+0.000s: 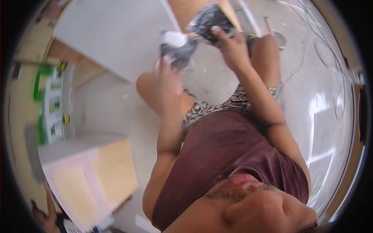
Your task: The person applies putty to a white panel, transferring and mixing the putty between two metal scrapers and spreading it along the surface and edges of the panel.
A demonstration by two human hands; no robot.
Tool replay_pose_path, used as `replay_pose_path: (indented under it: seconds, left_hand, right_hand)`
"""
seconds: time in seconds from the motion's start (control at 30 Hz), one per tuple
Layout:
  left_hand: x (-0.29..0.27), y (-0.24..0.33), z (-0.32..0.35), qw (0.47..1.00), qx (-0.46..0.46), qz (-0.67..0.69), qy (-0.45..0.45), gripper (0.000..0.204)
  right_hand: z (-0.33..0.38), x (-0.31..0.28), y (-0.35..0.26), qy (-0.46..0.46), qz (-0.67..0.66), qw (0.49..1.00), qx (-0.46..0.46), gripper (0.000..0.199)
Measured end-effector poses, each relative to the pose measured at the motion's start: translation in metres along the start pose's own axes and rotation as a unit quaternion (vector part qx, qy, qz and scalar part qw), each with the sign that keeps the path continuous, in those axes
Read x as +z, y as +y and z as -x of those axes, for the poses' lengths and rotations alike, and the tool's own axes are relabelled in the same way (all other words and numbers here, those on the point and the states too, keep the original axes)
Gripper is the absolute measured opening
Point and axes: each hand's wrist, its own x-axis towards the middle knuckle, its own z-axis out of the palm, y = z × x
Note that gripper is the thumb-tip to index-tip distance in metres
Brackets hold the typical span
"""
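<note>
My left hand, smeared by motion, is closed on a dark, flat putty spreader that carries a lump of white paste. Higher up and to the right, my right hand grips a second dark, flat spreader streaked with white, its thumb pressed on the face. The two spreaders are close together in front of my knees; whether their edges touch I cannot tell. Just beyond them lies the corner of a large pale grey panel.
Brown wood shows beside the panel. A round container with a stick stands past my right knee. Thin cables lie on the right floor. At left are a green-and-white rack-like object, a yellow-and-pink board and another person's arm.
</note>
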Motion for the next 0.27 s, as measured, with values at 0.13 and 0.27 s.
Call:
replay_pose_path:
  seconds: [0.13, 0.27]
  left_hand:
    - [0.007, 0.016, 0.002, 0.994, -0.031, 0.109, -0.001, 0.033]
    - [0.003, 0.012, -0.006, 0.998, -0.012, 0.061, 0.004, 0.034]
  right_hand:
    - [0.003, 0.007, 0.012, -0.059, -0.017, 0.997, 0.042, 0.024]
    - [-0.004, 0.002, 0.011, -0.169, 0.039, 0.983, 0.059, 0.033]
